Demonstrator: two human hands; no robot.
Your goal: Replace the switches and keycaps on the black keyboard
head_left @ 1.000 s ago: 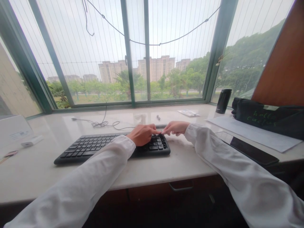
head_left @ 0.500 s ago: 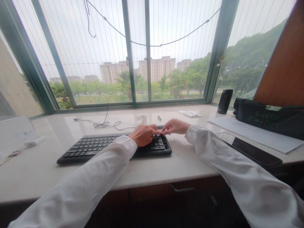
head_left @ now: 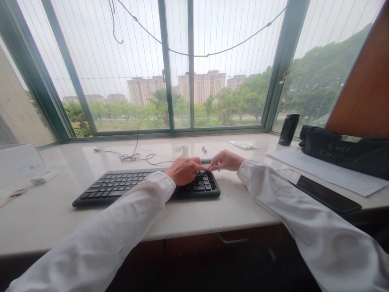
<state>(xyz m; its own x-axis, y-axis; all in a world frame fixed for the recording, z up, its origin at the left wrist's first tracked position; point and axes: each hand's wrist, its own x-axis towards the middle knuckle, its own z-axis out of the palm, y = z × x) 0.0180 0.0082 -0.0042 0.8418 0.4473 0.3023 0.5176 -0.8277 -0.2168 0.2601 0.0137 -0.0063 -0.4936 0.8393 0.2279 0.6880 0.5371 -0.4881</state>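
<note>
A black keyboard (head_left: 121, 183) lies on the white counter, its right end showing dark gaps among the keys. My left hand (head_left: 186, 171) rests over the keyboard's right part, index finger stretched toward the upper right corner, the other fingers bent. My right hand (head_left: 224, 161) comes in from the right, thumb and fingertips pinched together at that same corner, touching or nearly touching the left index fingertip. Whatever is between the right fingertips is too small to make out. Both forearms wear white sleeves.
A thin cable (head_left: 130, 156) lies coiled behind the keyboard. On the right are a phone (head_left: 330, 194), white paper (head_left: 322, 170), a black pouch (head_left: 346, 150) and a black cylinder (head_left: 288, 129). A white box (head_left: 21, 164) and small adapter (head_left: 44, 177) stand left.
The view has shifted slightly. My left fingers have bent a little differently, with the index finger extended, and my right fingertips have moved slightly at the keyboard's corner.
</note>
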